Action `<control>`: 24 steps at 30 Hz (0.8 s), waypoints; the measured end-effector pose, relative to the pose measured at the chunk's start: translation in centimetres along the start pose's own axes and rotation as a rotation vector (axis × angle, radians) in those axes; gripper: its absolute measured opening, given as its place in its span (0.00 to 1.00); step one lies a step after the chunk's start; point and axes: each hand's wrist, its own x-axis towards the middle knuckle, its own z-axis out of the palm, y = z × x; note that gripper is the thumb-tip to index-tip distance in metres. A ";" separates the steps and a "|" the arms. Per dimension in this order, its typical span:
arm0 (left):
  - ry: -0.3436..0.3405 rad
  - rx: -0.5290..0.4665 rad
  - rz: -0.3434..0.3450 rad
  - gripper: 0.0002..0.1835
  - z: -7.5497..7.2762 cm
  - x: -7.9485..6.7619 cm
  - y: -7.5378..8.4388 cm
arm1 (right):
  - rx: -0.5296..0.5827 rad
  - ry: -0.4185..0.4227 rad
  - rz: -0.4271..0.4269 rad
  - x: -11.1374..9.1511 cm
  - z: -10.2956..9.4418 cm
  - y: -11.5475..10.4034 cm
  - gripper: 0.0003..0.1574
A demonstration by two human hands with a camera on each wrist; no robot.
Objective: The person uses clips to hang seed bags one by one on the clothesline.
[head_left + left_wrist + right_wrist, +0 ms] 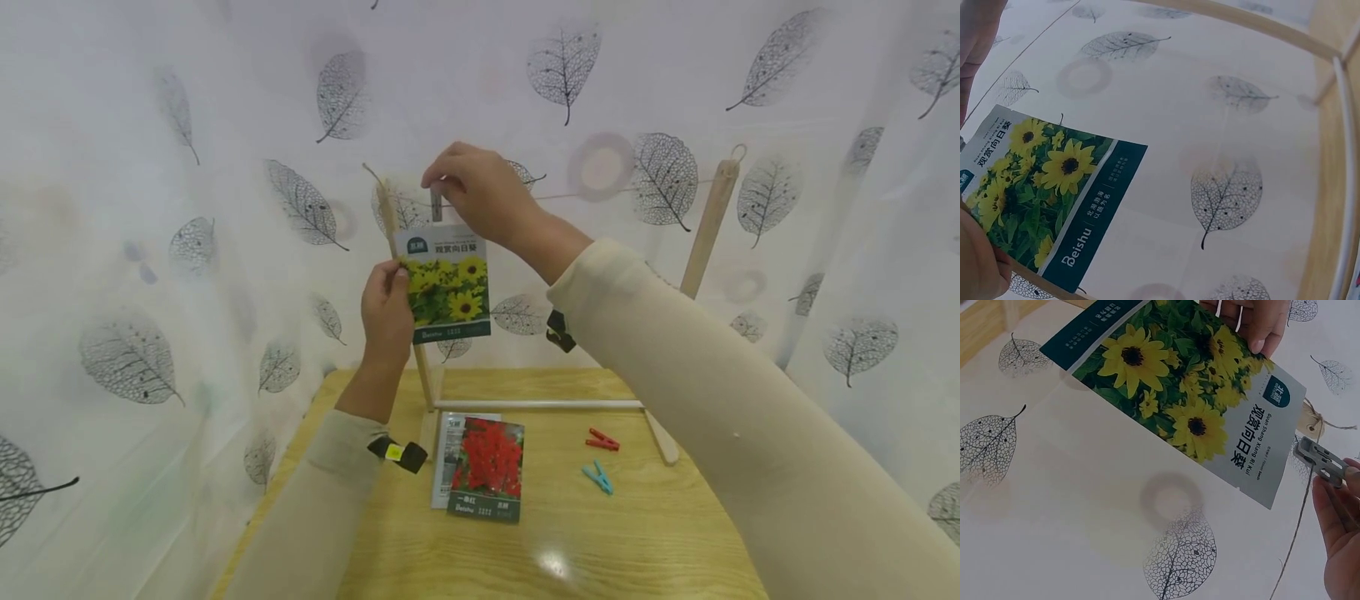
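Observation:
My left hand [387, 312] pinches the left edge of a seed packet [447, 287] printed with yellow flowers, held upright in front of the frame's left post. Above its top edge, my right hand [491, 192] grips a grey clothespin [1322, 461] between thumb and fingers. In the right wrist view the clothespin's tip sits at the thin string [1294, 531], close to the knot on the post. The packet's pale top edge lies just beside the clothespin there. The left wrist view shows the packet's face and its dark green lower band, with part of the left hand at the edge.
A red-flowered packet [487, 462] overlaps another packet [444, 467] on the wooden table [637, 542]. To their right lie a red clothespin [603, 440] and a blue clothespin [597, 478]. A white rod [540, 405] joins the posts low down; the right post [708, 225] leans outward.

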 end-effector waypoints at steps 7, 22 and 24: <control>0.008 0.022 0.006 0.16 0.1 0.2 0.5 | -0.022 -0.008 -0.018 -0.1 0.3 0.0 0.15; 0.026 0.021 0.025 0.16 0.3 0.4 1.1 | -0.014 -0.020 -0.055 -0.3 0.2 0.0 0.15; 0.026 0.022 0.021 0.16 0.4 0.4 1.2 | -0.013 -0.020 -0.057 -0.3 0.2 0.0 0.15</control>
